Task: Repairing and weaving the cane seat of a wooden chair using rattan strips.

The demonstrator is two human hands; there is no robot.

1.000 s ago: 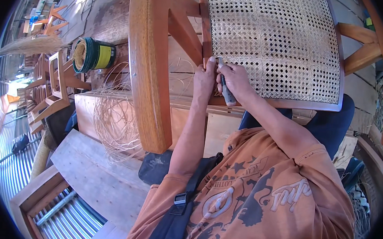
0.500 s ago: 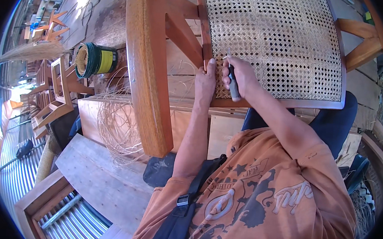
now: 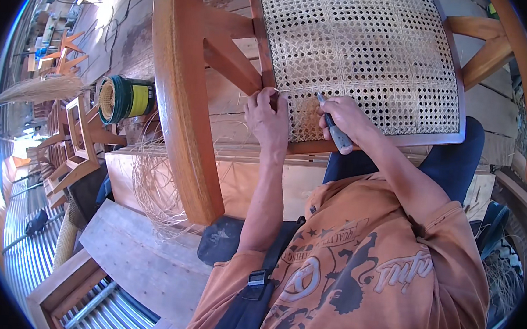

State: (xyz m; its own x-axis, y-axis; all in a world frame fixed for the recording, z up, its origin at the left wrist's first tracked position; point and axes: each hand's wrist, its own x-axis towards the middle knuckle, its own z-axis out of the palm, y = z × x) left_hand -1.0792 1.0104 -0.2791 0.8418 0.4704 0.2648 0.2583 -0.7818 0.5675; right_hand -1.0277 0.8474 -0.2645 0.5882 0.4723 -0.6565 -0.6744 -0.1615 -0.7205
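1. Step in hand: looks like tool work on the cane panel [image 3: 369, 56], near its near-left corner, within the wooden frame [image 3: 261, 42].
2. Right hand [image 3: 347, 116]: fingers closed around the grey-handled tool [image 3: 340, 137], tip over the weave; contact unclear.
3. Left hand [image 3: 268, 121]: fingers curled at the panel's left edge; grip on strand, can't tell.
4. Next move calls for steady tip control.

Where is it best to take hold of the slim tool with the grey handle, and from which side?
Probably by the grey handle, coming from the person's near right side, as the right hand does. The narrow tip points forward and slightly left over the woven cane panel, while the thicker handle slants back toward the body, so it seems the fuller, safer part.
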